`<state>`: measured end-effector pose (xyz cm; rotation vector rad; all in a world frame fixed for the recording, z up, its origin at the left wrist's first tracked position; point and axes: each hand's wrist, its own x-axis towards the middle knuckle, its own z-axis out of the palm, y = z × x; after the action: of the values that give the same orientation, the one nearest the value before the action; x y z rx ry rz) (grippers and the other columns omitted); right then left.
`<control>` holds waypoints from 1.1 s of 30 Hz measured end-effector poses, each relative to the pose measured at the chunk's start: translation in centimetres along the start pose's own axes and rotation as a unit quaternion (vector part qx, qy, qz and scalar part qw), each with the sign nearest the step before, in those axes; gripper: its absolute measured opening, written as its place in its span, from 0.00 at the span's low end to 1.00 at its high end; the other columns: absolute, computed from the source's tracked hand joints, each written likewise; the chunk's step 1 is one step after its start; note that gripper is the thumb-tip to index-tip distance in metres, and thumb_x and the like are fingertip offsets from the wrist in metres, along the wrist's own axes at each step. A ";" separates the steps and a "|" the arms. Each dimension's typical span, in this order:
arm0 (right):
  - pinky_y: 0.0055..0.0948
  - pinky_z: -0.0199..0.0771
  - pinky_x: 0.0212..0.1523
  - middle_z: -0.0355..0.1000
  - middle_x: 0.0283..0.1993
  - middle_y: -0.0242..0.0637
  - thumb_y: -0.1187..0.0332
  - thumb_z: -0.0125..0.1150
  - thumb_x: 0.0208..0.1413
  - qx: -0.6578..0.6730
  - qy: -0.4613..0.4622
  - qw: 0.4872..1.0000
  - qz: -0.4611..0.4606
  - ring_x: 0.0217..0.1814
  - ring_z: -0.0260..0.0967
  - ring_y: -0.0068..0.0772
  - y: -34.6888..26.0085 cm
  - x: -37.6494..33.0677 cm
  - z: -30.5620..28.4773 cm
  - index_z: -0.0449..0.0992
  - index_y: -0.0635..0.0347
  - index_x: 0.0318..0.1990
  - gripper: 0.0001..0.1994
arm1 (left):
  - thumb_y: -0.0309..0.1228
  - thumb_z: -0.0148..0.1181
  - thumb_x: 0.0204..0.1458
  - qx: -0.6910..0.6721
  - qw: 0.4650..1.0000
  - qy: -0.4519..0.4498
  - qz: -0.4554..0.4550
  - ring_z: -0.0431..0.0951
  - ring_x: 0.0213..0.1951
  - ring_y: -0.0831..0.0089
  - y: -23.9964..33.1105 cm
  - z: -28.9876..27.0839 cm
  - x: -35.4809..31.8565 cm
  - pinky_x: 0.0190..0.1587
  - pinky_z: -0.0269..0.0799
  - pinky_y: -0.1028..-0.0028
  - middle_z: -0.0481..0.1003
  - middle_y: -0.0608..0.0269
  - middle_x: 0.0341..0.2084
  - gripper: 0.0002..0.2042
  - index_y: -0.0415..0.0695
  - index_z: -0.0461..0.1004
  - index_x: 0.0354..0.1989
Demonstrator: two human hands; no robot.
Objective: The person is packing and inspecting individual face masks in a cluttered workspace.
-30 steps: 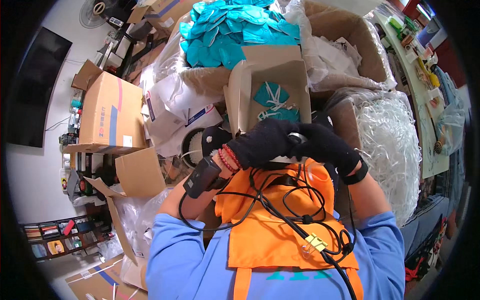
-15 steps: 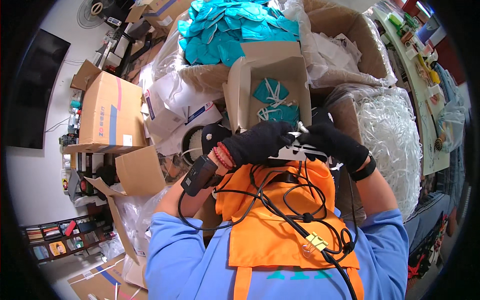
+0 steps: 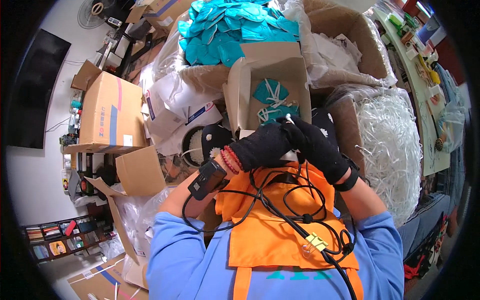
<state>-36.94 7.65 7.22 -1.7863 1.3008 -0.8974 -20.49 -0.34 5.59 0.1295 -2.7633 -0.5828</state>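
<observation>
Both hands wear black gloves and meet at the near edge of an open cardboard box. My left hand is closed, its fingertips pressed against the other hand; what they hold is hidden. My right hand is closed too, its fingers bent over the left fingertips. A short white strap end pokes out at the top of its fingers. Just beyond, inside the box, lie a teal face mask with white straps and another teal mask, partly covered by my hands.
A large heap of teal masks fills a plastic-lined carton behind. To the right stands a carton of white elastic straps. Black cables hang over my orange apron. A taped carton is on the left.
My hands have come closer together. The right hand has moved left and turned over the left fingertips, and the white strap between them is now mostly hidden.
</observation>
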 end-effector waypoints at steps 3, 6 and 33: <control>0.30 0.67 0.50 0.72 0.46 0.45 0.67 0.59 0.55 0.047 -0.102 0.978 0.176 0.48 0.70 0.36 -1.1 0.6 -0.8 0.65 0.61 0.55 0.21 | 0.27 0.54 0.48 -0.085 0.993 -0.039 -0.078 0.76 0.34 0.53 0.8 0.1 -0.7 0.37 0.73 0.63 0.74 0.49 0.30 0.10 0.41 0.72 0.39; 0.27 0.70 0.41 0.73 0.39 0.39 0.61 0.56 0.57 0.070 -0.119 0.990 0.016 0.37 0.70 0.28 0.3 -0.2 -0.9 0.65 0.60 0.56 0.22 | 0.32 0.58 0.46 -0.259 0.950 0.059 -0.165 0.76 0.35 0.57 0.4 0.4 -0.8 0.37 0.73 0.66 0.75 0.53 0.29 0.13 0.44 0.73 0.41; 0.41 0.71 0.37 0.72 0.39 0.54 0.73 0.62 0.45 -0.111 -0.126 0.986 0.005 0.40 0.71 0.55 2.7 -0.8 -1.2 0.56 0.61 0.60 0.32 | 0.29 0.64 0.42 -0.074 0.989 -0.047 -0.121 0.74 0.41 0.56 -1.3 -1.4 0.5 0.43 0.71 0.66 0.72 0.49 0.40 0.19 0.40 0.70 0.44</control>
<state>-39.35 7.60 5.34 -1.9890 1.2811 -0.5144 -20.48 -2.13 6.44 0.4187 -2.8020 -0.8750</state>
